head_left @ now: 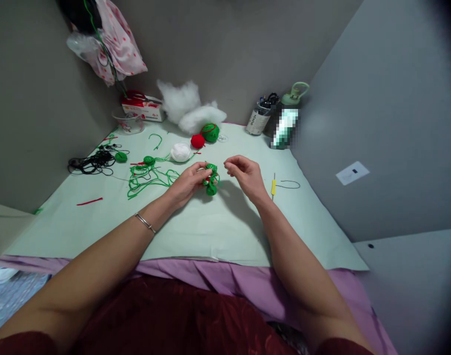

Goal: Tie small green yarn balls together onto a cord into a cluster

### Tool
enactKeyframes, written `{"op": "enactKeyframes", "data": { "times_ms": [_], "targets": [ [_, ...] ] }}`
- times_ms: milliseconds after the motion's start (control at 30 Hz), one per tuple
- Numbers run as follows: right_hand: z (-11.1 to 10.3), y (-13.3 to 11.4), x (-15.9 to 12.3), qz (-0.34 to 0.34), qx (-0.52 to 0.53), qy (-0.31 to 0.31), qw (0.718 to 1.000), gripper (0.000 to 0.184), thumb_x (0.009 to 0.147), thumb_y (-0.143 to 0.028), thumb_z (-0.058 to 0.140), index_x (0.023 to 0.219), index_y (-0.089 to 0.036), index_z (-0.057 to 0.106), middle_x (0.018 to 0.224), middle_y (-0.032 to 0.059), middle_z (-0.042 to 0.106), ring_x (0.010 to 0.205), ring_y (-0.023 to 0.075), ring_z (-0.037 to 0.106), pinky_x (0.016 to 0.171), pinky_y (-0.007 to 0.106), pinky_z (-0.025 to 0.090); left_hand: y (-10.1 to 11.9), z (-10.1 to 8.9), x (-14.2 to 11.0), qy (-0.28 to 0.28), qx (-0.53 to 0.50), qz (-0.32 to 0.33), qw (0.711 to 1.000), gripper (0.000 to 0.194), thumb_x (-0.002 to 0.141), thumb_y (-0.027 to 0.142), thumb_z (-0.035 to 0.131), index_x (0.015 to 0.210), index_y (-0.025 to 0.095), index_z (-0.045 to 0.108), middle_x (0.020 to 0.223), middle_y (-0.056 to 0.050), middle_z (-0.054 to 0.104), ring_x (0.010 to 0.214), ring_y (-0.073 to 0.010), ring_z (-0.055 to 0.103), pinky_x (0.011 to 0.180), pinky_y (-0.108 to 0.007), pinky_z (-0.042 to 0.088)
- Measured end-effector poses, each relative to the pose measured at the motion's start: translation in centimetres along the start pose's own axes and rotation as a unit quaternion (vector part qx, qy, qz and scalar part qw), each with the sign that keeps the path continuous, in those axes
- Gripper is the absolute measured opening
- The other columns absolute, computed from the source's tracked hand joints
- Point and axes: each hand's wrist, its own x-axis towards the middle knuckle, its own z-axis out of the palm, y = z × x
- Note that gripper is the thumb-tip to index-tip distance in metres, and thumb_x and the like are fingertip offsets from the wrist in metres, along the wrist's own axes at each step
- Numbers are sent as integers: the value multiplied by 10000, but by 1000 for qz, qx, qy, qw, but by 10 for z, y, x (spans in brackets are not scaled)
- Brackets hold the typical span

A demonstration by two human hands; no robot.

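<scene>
My left hand is closed around a small green crocheted piece with bits of red and white in it, held just above the table. To its right, my right hand is raised with thumb and fingertips pinched together. Whatever that pinch holds, perhaps something thin, is too small to make out. Loose green yarn lies tangled left of my left hand, with a small green crocheted ball at its top. Right of my right hand lies a yellow-handled tool with thin metal ends, beside a dark cord loop.
White, red and green yarn balls sit behind my hands, before white stuffing. Black cord lies left. A clear cup, box, pen holder and phone line the back. Grey walls surround the table.
</scene>
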Motion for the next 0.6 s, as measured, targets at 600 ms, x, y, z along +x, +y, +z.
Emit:
{"op": "enactKeyframes", "data": {
  "times_ms": [600],
  "targets": [
    [7, -4, -10, -74, -124, -81, 986, 186, 885, -350, 681, 785, -194, 672, 801, 21, 647, 734, 149, 585, 706, 299, 462, 3, 3, -2, 12, 6, -21, 1000, 407, 774, 426, 828, 1011, 176, 613, 831, 5, 619, 696, -102, 578, 632, -223, 459]
  ]
}}
